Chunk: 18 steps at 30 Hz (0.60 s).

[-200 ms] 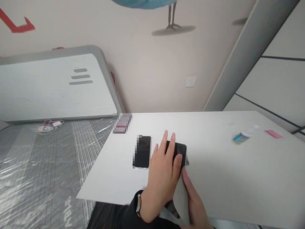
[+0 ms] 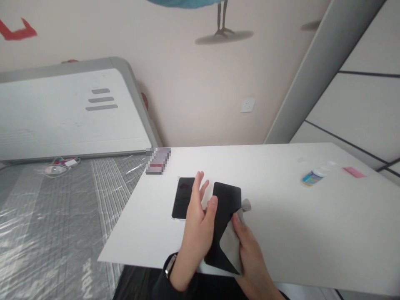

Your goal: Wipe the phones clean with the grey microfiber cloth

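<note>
A black phone (image 2: 225, 208) lies screen up near the front edge of the white table (image 2: 296, 225). My left hand (image 2: 196, 225) rests edge-on along its left side, fingers stretched out and apart, thumb touching the phone. My right hand (image 2: 250, 258) pinches a grey cleaning cloth (image 2: 233, 239) that lies over the phone's lower right part. A second black phone (image 2: 183, 198) lies just left of my left hand, partly hidden by its fingers.
A small bottle with a blue label (image 2: 312, 177) lies on its side at the table's far right, beside a pink slip (image 2: 353, 172). A blurred card (image 2: 158, 161) sits at the back left corner. Plastic-covered floor (image 2: 56, 225) lies left of the table.
My left hand has lifted off the phone's screen and shifted left to its edge, uncovering the screen. The cloth in my right hand now lies on the phone's lower part.
</note>
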Motion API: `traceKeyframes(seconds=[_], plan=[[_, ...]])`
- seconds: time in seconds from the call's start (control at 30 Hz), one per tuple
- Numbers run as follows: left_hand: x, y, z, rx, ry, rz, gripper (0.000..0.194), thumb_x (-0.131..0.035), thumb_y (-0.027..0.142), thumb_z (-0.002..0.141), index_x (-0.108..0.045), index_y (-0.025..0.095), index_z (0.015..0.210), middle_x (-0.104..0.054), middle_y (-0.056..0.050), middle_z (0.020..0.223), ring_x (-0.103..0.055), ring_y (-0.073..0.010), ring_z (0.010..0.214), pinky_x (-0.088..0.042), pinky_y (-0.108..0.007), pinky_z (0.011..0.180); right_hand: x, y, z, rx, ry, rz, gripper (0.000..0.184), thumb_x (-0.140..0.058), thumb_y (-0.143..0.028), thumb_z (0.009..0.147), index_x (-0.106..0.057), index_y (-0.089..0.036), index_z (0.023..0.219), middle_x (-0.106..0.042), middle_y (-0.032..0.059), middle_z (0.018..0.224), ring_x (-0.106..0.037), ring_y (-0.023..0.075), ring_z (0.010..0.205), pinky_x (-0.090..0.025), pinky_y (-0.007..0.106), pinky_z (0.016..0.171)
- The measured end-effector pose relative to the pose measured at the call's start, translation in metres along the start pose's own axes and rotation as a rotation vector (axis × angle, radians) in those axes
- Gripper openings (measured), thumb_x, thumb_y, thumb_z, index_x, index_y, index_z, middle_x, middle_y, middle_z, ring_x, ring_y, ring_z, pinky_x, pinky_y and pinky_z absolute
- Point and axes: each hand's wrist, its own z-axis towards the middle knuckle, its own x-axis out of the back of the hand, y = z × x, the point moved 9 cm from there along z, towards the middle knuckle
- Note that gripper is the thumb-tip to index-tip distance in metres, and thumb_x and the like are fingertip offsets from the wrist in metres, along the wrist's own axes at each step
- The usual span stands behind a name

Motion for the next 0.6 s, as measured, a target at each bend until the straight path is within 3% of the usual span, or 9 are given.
traceKeyframes(seconds=[0.1, 0.23, 0.3, 0.4, 0.47, 0.6], plan=[[-0.002, -0.027, -0.014, 0.212, -0.003, -0.202, 0.06, -0.07, 0.056, 0.09, -0.063, 0.026, 0.141, -0.059, -0.008, 0.152, -0.044, -0.0292, 0.15, -0.025, -0.047, 0.13, 0.021, 0.006, 0.007, -0.027, 0.15, -0.122, 0.065, -0.061, -0.078, 0.085, -0.074, -0.017, 0.104, -0.081, 0.0109, 0.094, -0.078, 0.032, 0.094, -0.064, 0.045, 0.085], [-0.008, -0.056, -0.039, 0.436, 0.149, -0.474, 0.056, -0.078, 0.065, 0.079, -0.08, 0.022, 0.116, -0.069, -0.007, 0.14, -0.047, -0.032, 0.148, -0.028, -0.046, 0.129, 0.027, -0.007, 0.006, 0.175, 0.204, -0.419, 0.063, -0.051, -0.073, 0.094, -0.068, -0.017, 0.117, -0.078, 0.0154, 0.114, -0.073, 0.0323, 0.109, -0.06, 0.048, 0.096], [-0.018, -0.054, -0.043, 0.424, 0.109, -0.551, 0.064, -0.081, 0.067, 0.074, -0.079, 0.021, 0.118, -0.066, -0.008, 0.143, -0.047, -0.0328, 0.148, -0.027, -0.045, 0.13, 0.02, -0.013, -0.004, 0.322, 0.183, -0.536, 0.057, -0.044, -0.062, 0.102, -0.058, -0.02, 0.139, -0.071, 0.016, 0.131, -0.067, 0.0304, 0.125, -0.056, 0.049, 0.103], [-0.028, -0.037, -0.042, 0.341, 0.013, -0.571, 0.072, -0.077, 0.068, 0.077, -0.071, 0.024, 0.133, -0.056, -0.006, 0.154, -0.04, -0.0315, 0.152, -0.021, -0.044, 0.131, -0.002, -0.018, -0.028, 0.558, 0.104, -0.766, 0.062, -0.03, -0.05, 0.107, -0.028, -0.026, 0.164, -0.048, 0.0125, 0.16, -0.042, 0.0295, 0.151, -0.045, 0.057, 0.114], [-0.032, -0.03, -0.042, 0.35, -0.041, -0.573, 0.071, -0.071, 0.069, 0.082, -0.068, 0.026, 0.138, -0.053, -0.003, 0.157, -0.035, -0.0291, 0.155, -0.018, -0.042, 0.132, -0.014, -0.019, -0.038, 0.654, 0.049, -0.873, 0.068, -0.025, -0.053, 0.106, -0.017, -0.027, 0.168, -0.034, 0.0075, 0.168, -0.029, 0.0284, 0.156, -0.041, 0.057, 0.116], [-0.033, -0.039, -0.051, 0.424, -0.03, -0.537, 0.069, -0.063, 0.072, 0.087, -0.072, 0.021, 0.133, -0.053, -0.005, 0.157, -0.017, -0.026, 0.16, -0.01, -0.036, 0.132, -0.024, -0.039, -0.032, 0.714, -0.062, -0.935, 0.073, -0.029, -0.056, 0.105, -0.009, -0.024, 0.168, -0.023, 0.0078, 0.172, -0.024, 0.026, 0.158, -0.037, 0.054, 0.117]])
